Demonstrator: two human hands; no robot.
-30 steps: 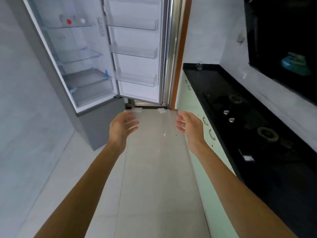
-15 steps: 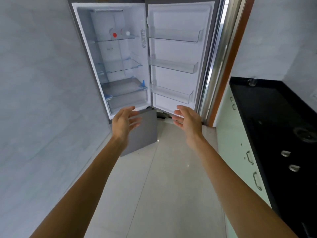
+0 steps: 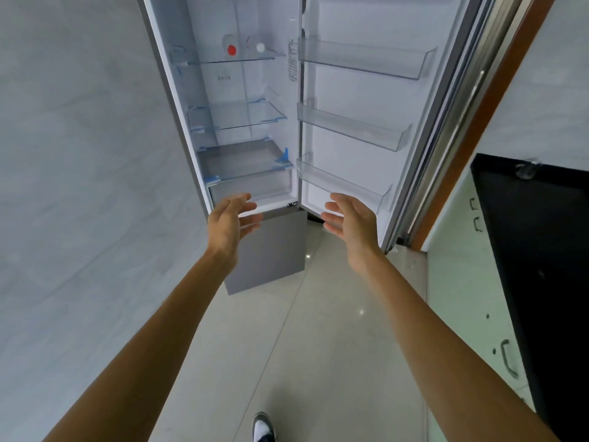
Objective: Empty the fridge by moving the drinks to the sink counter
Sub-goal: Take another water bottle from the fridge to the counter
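The fridge (image 3: pixel 178 100) stands open ahead, its door (image 3: pixel 357 129) swung to the right. On its upper glass shelf lie two bottles, one with a red cap (image 3: pixel 231 49) and one with a white cap (image 3: pixel 260 47), caps facing me. The lower shelves and the door racks look bare. My left hand (image 3: pixel 230 223) and my right hand (image 3: pixel 349 220) are both stretched forward, palms facing each other, fingers apart, holding nothing. They hover in front of the fridge's bottom edge, well below the bottles.
A grey tiled wall (image 3: pixel 79 186) runs along the left. A black counter (image 3: pixel 538 237) over pale green cabinets (image 3: pixel 459 282) lines the right, with a small glass (image 3: pixel 527 169) at its far end. A shoe (image 3: pixel 263 425) shows on the light floor tiles.
The view has turned left and moved closer to the fridge, which now fills the upper middle. Both empty hands stayed outstretched and rose toward the fridge opening. The stove has left the view.
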